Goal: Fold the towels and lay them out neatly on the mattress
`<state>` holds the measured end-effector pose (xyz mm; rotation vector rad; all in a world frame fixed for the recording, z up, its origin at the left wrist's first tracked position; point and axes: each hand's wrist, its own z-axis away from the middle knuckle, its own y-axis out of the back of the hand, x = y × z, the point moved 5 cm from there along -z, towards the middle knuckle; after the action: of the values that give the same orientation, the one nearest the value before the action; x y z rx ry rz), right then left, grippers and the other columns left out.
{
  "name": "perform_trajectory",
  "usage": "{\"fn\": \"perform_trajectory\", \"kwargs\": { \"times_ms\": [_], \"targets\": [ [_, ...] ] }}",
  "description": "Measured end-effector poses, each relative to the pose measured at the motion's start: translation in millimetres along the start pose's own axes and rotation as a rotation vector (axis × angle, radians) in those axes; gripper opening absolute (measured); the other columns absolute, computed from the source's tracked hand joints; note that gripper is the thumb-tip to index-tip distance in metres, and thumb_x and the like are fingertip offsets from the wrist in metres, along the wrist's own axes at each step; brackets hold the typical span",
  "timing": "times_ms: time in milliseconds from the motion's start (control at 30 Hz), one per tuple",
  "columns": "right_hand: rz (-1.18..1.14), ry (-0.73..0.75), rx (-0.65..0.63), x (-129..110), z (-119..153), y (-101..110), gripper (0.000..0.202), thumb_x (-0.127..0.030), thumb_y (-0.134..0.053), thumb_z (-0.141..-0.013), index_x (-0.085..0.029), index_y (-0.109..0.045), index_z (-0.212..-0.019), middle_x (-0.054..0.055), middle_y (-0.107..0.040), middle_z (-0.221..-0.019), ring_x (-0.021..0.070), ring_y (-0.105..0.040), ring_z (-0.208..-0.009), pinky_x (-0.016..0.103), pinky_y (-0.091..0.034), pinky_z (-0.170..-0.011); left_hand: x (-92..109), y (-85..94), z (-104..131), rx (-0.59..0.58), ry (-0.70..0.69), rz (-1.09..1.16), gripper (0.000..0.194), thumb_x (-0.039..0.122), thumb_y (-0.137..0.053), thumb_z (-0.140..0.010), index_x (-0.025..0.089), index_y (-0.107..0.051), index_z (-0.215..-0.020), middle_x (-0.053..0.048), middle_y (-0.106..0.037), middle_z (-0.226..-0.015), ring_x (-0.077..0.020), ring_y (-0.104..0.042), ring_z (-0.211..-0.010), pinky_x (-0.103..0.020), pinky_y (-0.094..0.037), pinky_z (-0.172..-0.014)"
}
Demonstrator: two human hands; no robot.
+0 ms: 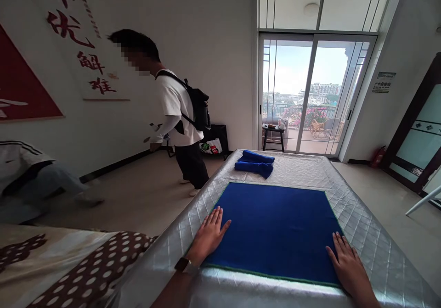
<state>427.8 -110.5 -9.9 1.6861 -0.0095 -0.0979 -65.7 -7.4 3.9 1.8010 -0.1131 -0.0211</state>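
A blue cloth [275, 230] with a green edge lies spread flat on a silver quilted cover [368, 234]. My left hand [209, 235], with a watch on its wrist, rests on the cloth's left edge, fingers stretched out and thumb apart. On the right edge of the cloth lies my right hand [346, 261], also flat with its fingers extended. Neither hand holds anything. Beyond the spread cloth, two rolled or folded blue cloths [254, 163] lie near the far end of the cover.
A person with a black backpack [198, 106] stands left of the covered surface. Another person [37, 179] is low at the far left, blurred. A polka-dot fabric [96, 262] lies at the lower left. Sliding glass doors [310, 97] stand at the back.
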Motion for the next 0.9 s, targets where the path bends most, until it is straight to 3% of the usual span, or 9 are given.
{"fn": "perform_trajectory", "kwargs": {
  "times_ms": [233, 300, 367, 433, 500, 567, 767, 833, 900],
  "targets": [
    [-0.038, -0.043, -0.005, -1, 0, 4, 0.069, -0.052, -0.026, -0.097, -0.014, -0.044, -0.151, 0.011, -0.035, -0.160, 0.0277, -0.031, -0.148, 0.051, -0.029, -0.119, 180, 11.9, 6, -0.113, -0.466, 0.204, 0.073, 0.062, -0.017, -0.100, 0.018, -0.032, -0.155, -0.008, -0.031, -0.163, -0.0221, -0.027, -0.151, -0.041, -0.025, -0.123],
    [-0.043, -0.063, -0.014, -2, 0, 6, 0.070, -0.054, -0.025, -0.097, -0.013, -0.042, -0.152, 0.010, -0.035, -0.160, 0.0275, -0.030, -0.149, 0.050, -0.028, -0.119, 207, 9.4, 12, -0.133, -0.566, 0.241, 0.069, 0.060, -0.017, -0.101, 0.022, -0.029, -0.157, -0.005, -0.029, -0.164, -0.0205, -0.025, -0.151, -0.041, -0.023, -0.123],
    [-0.040, -0.087, -0.031, -3, 1, 7, 0.072, -0.054, -0.025, -0.097, -0.013, -0.039, -0.154, 0.010, -0.034, -0.161, 0.0268, -0.028, -0.150, 0.049, -0.026, -0.120, 215, 4.7, 16, -0.157, -0.598, 0.256, 0.067, 0.059, -0.017, -0.101, 0.024, -0.027, -0.157, -0.004, -0.028, -0.164, -0.0195, -0.024, -0.152, -0.040, -0.022, -0.124],
    [-0.041, -0.101, -0.045, -4, 1, 8, 0.071, -0.054, -0.025, -0.097, -0.013, -0.037, -0.155, 0.009, -0.033, -0.161, 0.0261, -0.028, -0.150, 0.048, -0.026, -0.121, 205, -1.2, 15, -0.185, -0.567, 0.254, 0.068, 0.061, -0.018, -0.100, 0.025, -0.027, -0.157, -0.003, -0.027, -0.164, -0.0198, -0.023, -0.152, -0.040, -0.021, -0.124],
    [-0.048, -0.101, -0.044, -5, 1, 8, 0.071, -0.053, -0.025, -0.097, -0.014, -0.037, -0.155, 0.008, -0.033, -0.161, 0.0258, -0.028, -0.150, 0.048, -0.025, -0.121, 181, -7.0, 12, -0.207, -0.502, 0.234, 0.070, 0.064, -0.019, -0.099, 0.025, -0.027, -0.157, -0.003, -0.026, -0.164, -0.0208, -0.023, -0.152, -0.041, -0.021, -0.124],
    [-0.053, -0.097, -0.033, -5, 2, 8, 0.071, -0.053, -0.026, -0.097, -0.014, -0.037, -0.154, 0.009, -0.033, -0.161, 0.0262, -0.028, -0.150, 0.049, -0.025, -0.121, 144, -12.5, 7, -0.209, -0.415, 0.197, 0.071, 0.065, -0.018, -0.099, 0.025, -0.029, -0.156, -0.004, -0.026, -0.164, -0.0221, -0.023, -0.152, -0.043, -0.020, -0.124],
    [-0.045, -0.099, -0.005, -4, 2, 5, 0.068, -0.052, -0.028, -0.097, -0.015, -0.040, -0.153, 0.010, -0.034, -0.161, 0.0262, -0.029, -0.149, 0.049, -0.026, -0.121, 1, -29.4, 3, -0.094, -0.083, 0.035, 0.077, 0.063, -0.020, -0.098, 0.013, -0.033, -0.155, -0.013, -0.030, -0.162, -0.0288, -0.026, -0.151, -0.051, -0.025, -0.121],
    [-0.040, -0.100, -0.009, -4, 2, 4, 0.067, -0.051, -0.028, -0.097, -0.017, -0.041, -0.153, 0.010, -0.035, -0.160, 0.0262, -0.030, -0.149, 0.050, -0.027, -0.120, -27, -34.8, 8, -0.066, -0.030, 0.008, 0.079, 0.063, -0.022, -0.096, 0.010, -0.033, -0.154, -0.014, -0.030, -0.161, -0.0290, -0.027, -0.150, -0.050, -0.026, -0.121],
    [-0.040, -0.098, -0.005, -4, 3, 5, 0.064, -0.050, -0.028, -0.098, -0.019, -0.043, -0.152, 0.009, -0.036, -0.160, 0.0261, -0.031, -0.148, 0.051, -0.028, -0.120, -39, -38.3, 12, -0.041, -0.024, -0.004, 0.080, 0.063, -0.023, -0.096, 0.009, -0.034, -0.154, -0.014, -0.030, -0.161, -0.0283, -0.028, -0.150, -0.049, -0.027, -0.121]
  ]
}}
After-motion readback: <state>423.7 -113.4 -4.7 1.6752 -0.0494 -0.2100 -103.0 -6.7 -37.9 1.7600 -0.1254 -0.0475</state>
